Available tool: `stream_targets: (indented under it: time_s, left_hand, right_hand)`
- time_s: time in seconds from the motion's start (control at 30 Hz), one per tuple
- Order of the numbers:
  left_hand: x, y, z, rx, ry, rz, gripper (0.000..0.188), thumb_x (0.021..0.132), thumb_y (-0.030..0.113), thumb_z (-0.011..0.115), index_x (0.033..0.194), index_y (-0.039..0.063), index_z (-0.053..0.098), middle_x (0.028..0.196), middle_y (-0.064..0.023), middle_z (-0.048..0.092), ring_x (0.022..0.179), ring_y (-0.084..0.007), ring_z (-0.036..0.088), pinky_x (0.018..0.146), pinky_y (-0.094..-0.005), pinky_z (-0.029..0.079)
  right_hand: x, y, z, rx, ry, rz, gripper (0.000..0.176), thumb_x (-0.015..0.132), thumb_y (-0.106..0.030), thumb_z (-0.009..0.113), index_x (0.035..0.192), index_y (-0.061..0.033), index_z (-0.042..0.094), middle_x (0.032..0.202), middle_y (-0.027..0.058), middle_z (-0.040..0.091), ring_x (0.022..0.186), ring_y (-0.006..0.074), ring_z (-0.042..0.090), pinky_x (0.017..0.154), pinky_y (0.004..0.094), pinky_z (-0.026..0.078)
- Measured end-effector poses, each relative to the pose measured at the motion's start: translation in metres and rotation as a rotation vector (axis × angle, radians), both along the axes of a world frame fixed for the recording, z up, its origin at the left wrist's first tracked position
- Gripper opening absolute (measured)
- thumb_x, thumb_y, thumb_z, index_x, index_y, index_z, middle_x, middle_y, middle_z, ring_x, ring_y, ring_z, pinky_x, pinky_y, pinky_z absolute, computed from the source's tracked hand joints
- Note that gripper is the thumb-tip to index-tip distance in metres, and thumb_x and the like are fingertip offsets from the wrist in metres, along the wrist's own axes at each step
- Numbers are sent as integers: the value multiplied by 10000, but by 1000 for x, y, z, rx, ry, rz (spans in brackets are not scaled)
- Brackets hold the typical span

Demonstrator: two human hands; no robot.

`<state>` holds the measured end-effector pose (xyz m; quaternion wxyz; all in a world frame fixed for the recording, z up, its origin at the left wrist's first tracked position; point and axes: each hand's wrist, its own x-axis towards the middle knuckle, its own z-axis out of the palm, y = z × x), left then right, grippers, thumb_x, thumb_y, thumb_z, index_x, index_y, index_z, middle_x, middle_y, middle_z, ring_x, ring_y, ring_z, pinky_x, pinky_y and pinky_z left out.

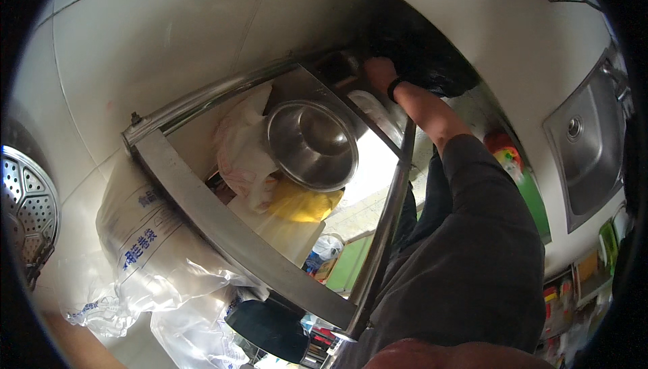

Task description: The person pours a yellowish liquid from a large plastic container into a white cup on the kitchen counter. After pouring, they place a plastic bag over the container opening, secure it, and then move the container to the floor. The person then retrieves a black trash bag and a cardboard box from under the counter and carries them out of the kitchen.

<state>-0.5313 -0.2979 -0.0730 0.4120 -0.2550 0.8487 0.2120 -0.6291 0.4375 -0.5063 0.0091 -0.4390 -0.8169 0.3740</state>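
Observation:
My right hand reaches down past the corner of a stainless steel rack frame into a shadowed spot, with a black band on its wrist. Its fingers are hidden in the dark, so I cannot tell whether they hold anything. A black plastic bag lies just beside the hand. Near the wrist is a whitish, see-through item, perhaps a container. Inside the frame, lower down, sits a stainless steel basin, beside a white plastic bag with red print and a yellow bag. My left hand is out of view.
Clear plastic bags bearing blue writing hang outside the frame, above a dark pan. A perforated metal steamer plate is at far left. Tiled wall borders the rack. At right, a steel sink is set in a white counter.

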Motion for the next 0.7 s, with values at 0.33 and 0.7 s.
stream_targets:
  time_s: [0.33,0.7]
  left_hand:
    - [5,-5,6,12,23,37,419,1051,166,717,1422,-25,669,1224,-148,792,1073,-197,752,956,-308,585]
    - [5,-20,-9,104,3,-35,442,1062,161,707,1452,-36,642,1229,-156,788,1083,-202,750,957,-303,584]
  right_hand:
    - [16,-10,-41,-50,-55,-144,229,1002,-213,602,1057,-97,792,1067,234,785,975,430,766,856,565,607]
    - [74,-45,21,-256,374,-479,330,1013,-379,690,1073,-68,782,1055,212,784,977,418,754,812,496,602]
